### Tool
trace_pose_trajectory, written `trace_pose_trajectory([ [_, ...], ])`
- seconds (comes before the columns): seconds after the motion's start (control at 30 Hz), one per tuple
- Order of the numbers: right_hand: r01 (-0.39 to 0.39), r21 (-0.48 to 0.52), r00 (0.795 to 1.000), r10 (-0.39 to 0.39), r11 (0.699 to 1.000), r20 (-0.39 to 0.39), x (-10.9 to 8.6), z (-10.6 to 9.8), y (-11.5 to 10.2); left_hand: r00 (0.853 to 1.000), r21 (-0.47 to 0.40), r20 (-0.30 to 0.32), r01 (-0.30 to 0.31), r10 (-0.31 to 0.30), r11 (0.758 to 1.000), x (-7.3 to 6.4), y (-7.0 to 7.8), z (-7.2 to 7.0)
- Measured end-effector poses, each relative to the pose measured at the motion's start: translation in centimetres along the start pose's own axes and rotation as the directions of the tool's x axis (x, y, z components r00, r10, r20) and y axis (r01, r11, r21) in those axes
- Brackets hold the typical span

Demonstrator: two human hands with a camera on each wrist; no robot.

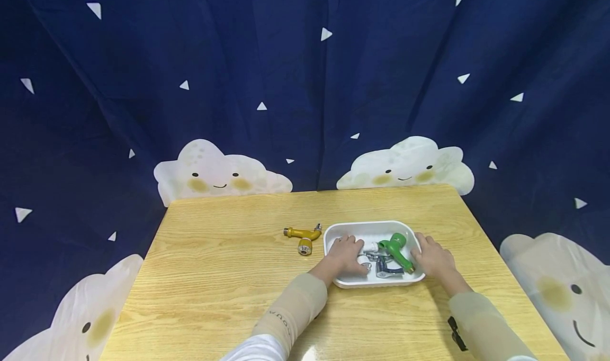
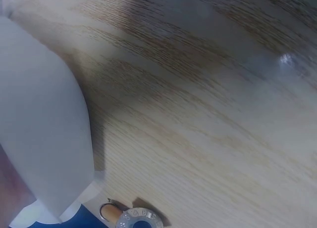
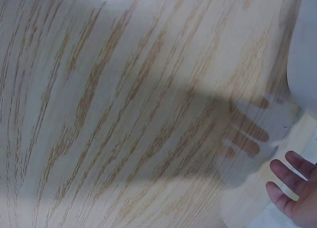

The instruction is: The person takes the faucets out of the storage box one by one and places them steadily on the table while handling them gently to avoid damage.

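Note:
In the head view a white plastic basin (image 1: 352, 284) holds several taps. My left hand (image 1: 344, 256) reaches over its left wall, fingers and thumb spread beside a white tap (image 1: 364, 259). A green tap (image 1: 394, 251) lies at the basin's right side, above a chrome tap with a dark handle (image 1: 389, 269). My right hand (image 1: 434, 258) is at the right rim, its fingers slightly bent and apart in the right wrist view. On the table left of the basin lies a yellow tap (image 1: 305, 235) with metal ends. The left palm is hidden.
The light wooden table (image 1: 214, 265) reaches back to a dark blue curtain (image 1: 295, 86) printed with clouds and triangles. A dark strap piece (image 1: 456, 333) shows by the right forearm. Both forearms come in from the front edge.

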State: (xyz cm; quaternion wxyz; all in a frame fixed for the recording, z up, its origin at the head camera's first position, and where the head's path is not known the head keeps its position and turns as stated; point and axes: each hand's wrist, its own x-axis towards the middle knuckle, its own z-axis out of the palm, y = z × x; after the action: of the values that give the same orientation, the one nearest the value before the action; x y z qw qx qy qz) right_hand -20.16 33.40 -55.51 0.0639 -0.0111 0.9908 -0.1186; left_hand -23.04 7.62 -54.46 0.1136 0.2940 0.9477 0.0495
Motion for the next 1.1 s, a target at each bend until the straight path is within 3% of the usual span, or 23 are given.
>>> trace_pose_trajectory([
  [0.5, 0.004, 0.000, 1.000, -0.004, 1.000, 0.002, -0.4, -0.3, -0.3, 0.999, 0.096, -0.025, -0.035, 0.037, 0.995, -0.4, -0.4, -0.3],
  [0.83, -0.002, -0.008, 1.000, 0.002, 1.000, 0.011, -0.3, -0.4, -0.4, 0.999, 0.092, -0.021, -0.044, 0.047, 0.995, -0.9, -1.1, -0.9],
  [1.1, -0.007, -0.006, 1.000, 0.007, 1.000, 0.017, -0.4, -0.5, -0.5, 0.996, 0.150, -0.060, -0.050, 0.060, 0.987, -1.2, -1.6, -1.2],
])
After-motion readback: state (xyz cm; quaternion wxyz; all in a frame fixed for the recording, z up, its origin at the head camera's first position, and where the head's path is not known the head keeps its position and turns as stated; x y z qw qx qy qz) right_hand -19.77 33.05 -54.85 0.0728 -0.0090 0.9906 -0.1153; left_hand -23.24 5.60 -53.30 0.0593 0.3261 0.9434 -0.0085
